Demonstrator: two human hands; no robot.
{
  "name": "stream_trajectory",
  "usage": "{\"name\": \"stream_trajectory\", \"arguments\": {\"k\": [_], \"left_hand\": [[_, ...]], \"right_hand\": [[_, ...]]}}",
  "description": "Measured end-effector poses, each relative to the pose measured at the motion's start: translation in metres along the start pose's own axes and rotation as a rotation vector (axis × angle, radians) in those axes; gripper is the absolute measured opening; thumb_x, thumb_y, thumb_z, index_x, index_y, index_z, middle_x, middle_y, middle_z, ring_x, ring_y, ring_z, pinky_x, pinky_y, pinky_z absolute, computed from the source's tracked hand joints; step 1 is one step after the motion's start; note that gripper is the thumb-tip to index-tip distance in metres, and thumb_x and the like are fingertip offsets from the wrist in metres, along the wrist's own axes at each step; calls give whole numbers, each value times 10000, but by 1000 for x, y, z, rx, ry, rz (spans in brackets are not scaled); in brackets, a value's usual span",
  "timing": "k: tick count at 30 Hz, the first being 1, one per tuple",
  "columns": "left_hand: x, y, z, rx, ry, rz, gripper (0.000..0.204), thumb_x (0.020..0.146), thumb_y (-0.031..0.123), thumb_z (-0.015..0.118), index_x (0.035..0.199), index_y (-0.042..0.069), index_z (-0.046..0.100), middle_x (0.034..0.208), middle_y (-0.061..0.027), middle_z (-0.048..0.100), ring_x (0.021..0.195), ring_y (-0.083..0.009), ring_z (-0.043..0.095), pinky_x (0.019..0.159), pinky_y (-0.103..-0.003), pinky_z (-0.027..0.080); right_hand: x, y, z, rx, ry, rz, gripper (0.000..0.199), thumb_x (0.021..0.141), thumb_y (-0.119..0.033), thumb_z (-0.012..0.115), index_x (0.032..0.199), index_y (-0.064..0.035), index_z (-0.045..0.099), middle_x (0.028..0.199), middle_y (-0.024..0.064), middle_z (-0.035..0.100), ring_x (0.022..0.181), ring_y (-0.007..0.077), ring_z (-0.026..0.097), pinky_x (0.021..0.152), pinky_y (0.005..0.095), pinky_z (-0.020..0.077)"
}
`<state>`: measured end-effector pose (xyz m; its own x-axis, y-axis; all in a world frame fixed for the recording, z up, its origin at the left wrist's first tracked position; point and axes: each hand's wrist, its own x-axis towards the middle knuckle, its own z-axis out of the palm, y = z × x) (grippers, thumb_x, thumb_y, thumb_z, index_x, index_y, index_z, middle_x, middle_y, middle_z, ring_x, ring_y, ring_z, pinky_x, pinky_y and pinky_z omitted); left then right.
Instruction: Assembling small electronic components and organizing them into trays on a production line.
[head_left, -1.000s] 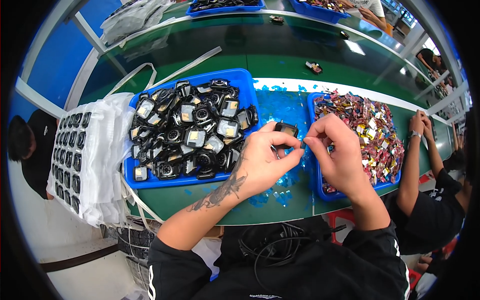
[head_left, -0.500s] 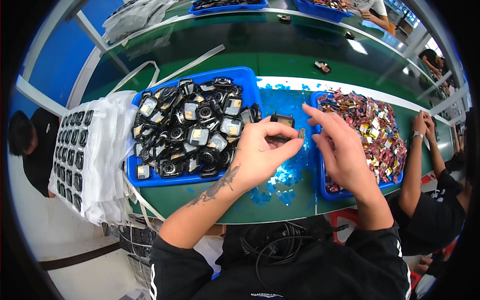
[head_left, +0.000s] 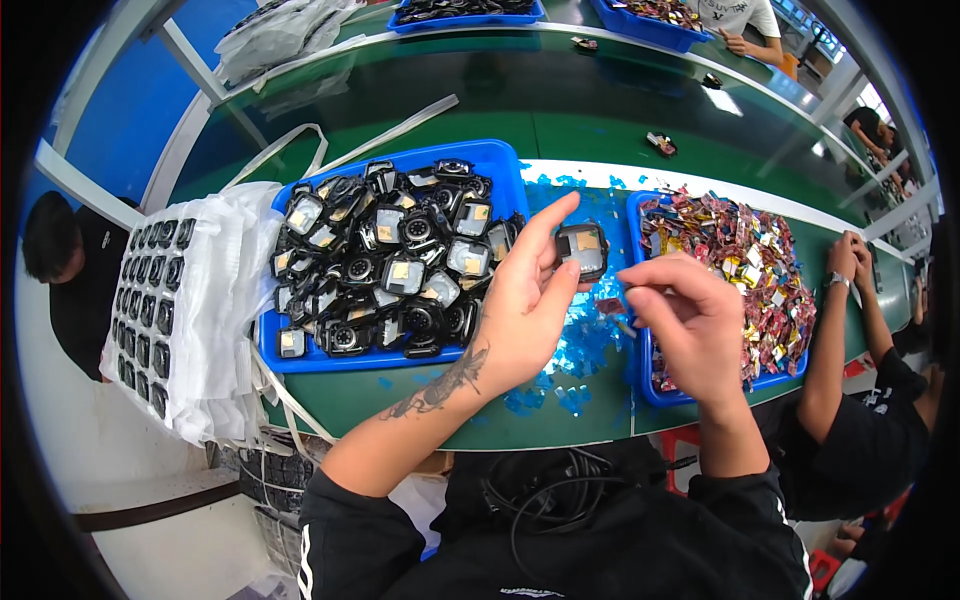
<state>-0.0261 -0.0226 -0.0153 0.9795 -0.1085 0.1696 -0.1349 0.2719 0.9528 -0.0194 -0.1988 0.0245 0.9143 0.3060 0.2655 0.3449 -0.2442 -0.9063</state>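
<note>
The left hand [head_left: 525, 305] holds a small square black part [head_left: 583, 250] above the green bench [head_left: 560, 120], while the right hand [head_left: 690, 325] pinches something too tiny to identify, its fingertips curled from view.

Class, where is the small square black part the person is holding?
In the head view, the small square black part sits at the left hand fingertips, between the two blue trays.

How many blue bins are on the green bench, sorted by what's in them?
Bins of black parts: 2, the near bin and the far bin
Bins of coloured wrappers: 2, the right bin and the far right bin
Total: 4
</note>
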Motion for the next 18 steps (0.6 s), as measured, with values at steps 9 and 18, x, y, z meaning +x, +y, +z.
{"name": "stream_trajectory", "arguments": {"k": [9, 18], "left_hand": [[-5, 4, 6, -121, -112, -31, 436, 967, 19, 441, 1395, -26, 374, 1239, -93, 557, 1105, -109, 526, 938, -245, 428], [-7, 1, 11, -286, -115, -35, 429, 974, 11, 434, 1393, -54, 371, 1211, -104, 575, 1105, -127, 543, 947, -268, 435]], "right_hand": [[8, -1, 14, -193, 151, -84, 88, 772, 20, 703, 852, -1, 674, 749, 35, 663, 525, 49, 484, 452, 206, 335], [7, 5, 20, 42, 194, -22, 99, 768, 26, 706, 859, -9, 690, 711, 0, 647, 496, 12, 392, 442, 190, 297]]}}
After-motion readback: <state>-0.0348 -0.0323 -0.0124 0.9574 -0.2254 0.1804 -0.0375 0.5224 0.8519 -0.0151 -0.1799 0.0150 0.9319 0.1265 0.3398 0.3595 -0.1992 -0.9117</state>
